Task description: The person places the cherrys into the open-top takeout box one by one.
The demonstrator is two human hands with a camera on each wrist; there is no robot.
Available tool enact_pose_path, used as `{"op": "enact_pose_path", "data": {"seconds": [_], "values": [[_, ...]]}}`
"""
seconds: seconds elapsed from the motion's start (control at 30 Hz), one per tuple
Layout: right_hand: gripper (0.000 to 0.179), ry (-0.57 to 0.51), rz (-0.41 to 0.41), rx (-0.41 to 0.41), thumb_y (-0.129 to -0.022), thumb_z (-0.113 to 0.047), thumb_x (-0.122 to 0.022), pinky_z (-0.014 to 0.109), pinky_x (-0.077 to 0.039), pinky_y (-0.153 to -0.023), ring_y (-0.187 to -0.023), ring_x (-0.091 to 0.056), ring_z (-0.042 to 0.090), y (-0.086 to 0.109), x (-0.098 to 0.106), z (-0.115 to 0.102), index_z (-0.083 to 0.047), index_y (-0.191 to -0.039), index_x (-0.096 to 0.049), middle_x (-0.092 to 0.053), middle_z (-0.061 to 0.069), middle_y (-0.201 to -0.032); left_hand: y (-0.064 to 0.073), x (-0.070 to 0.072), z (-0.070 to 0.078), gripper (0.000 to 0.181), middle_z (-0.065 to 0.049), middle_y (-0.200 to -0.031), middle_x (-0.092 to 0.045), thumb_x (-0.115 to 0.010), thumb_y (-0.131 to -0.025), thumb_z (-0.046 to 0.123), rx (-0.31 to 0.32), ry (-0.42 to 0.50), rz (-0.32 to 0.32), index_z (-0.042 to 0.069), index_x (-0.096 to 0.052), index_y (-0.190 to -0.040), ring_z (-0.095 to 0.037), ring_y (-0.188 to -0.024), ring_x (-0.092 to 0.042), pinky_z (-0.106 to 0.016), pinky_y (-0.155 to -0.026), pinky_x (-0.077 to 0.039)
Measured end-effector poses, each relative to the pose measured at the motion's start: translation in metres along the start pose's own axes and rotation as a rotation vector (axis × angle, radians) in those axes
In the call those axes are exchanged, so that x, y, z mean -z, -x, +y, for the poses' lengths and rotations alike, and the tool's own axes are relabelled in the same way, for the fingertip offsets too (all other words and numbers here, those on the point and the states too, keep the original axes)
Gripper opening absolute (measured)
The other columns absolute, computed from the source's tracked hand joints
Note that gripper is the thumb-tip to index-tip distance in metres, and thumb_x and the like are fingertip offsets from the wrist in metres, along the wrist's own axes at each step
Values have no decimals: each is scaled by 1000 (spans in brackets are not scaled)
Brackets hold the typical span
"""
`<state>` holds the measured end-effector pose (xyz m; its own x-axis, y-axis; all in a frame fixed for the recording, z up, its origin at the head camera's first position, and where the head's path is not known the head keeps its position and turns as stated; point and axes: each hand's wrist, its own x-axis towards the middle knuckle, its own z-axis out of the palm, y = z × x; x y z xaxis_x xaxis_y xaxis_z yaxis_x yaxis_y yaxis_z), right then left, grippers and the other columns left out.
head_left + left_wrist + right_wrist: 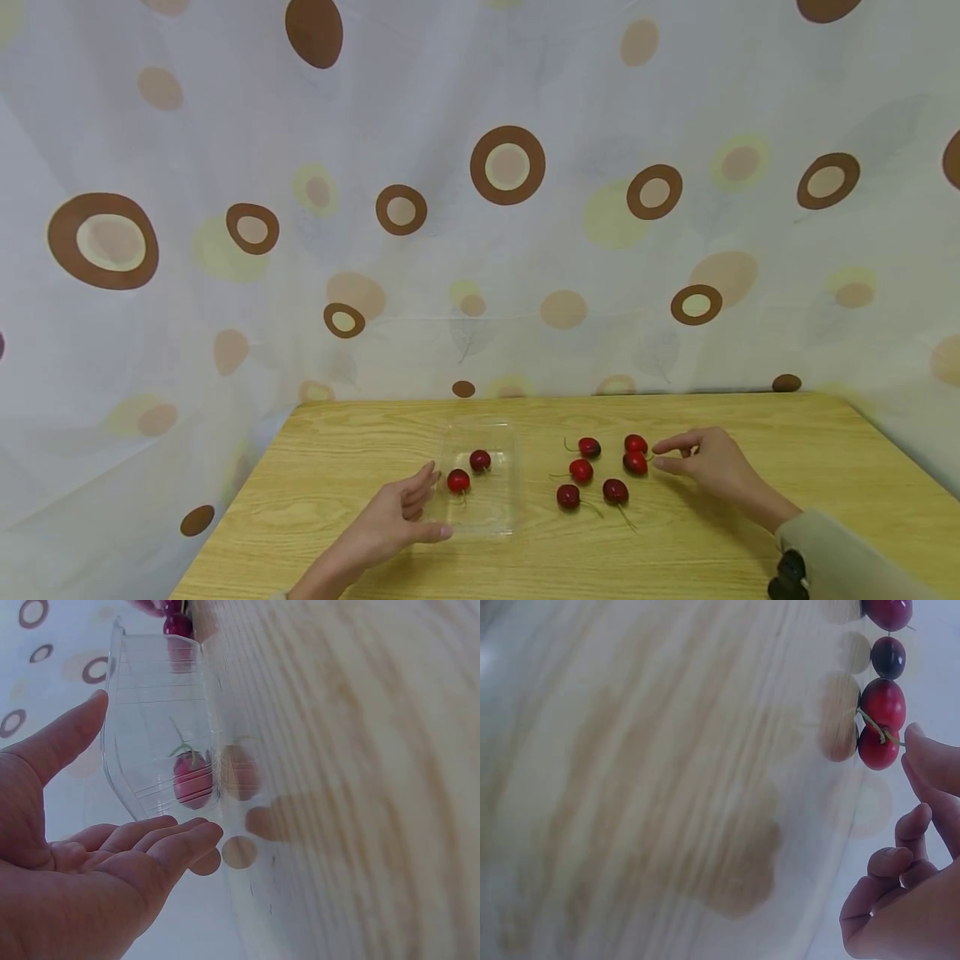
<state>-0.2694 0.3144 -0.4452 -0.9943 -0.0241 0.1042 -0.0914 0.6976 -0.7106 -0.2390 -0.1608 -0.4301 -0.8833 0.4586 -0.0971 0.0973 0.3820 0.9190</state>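
Note:
Beside a clear plastic box (487, 527), my left hand (393, 517) spreads its thumb and fingers around the left end. In the left wrist view, the thumb is near the rim of the box (116, 712) and the fingers lie along its end wall. Two dark red cherries (480, 461) with green stems lie inside. At the right, my right hand (708, 458) reaches toward a pair of cherries (635, 463) that touch each other. Its thumb and forefinger stand slightly apart at a stem tip (895, 740), with the other fingers bent.
Several more cherries lie loose between the box and the right hand, among them one cherry (567, 497) near the front and another (588, 447) farther back. All rest on a wood-grain table (337, 450). A patterned curtain (420, 100) hangs behind and at both sides.

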Motion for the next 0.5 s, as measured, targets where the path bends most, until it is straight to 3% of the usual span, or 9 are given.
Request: {"op": "enact_pose_path", "data": {"seconds": [0.23, 0.5], "values": [[32, 2, 1, -27, -93, -27, -84, 30, -30, -57, -74, -43, 20, 3, 0, 0, -1, -111, -82, -57, 4, -80, 1, 0, 2, 100, -25, -167, -30, -83, -94, 18, 1, 9, -4, -4, -18, -166, -50, -150, -31, -59, -117, -37], [33, -51, -37, -96, -91, -31, -85, 31, -32, -60, -81, -46, 22, 29, -9, -13, -3, -108, -83, -59, 4, -85, 2, 0, 3, 99, -26, -167, -29, -83, -94, 18, -2, 13, -6, -5, -17, -165, -51, -150, -31, -60, -117, -36]]}}
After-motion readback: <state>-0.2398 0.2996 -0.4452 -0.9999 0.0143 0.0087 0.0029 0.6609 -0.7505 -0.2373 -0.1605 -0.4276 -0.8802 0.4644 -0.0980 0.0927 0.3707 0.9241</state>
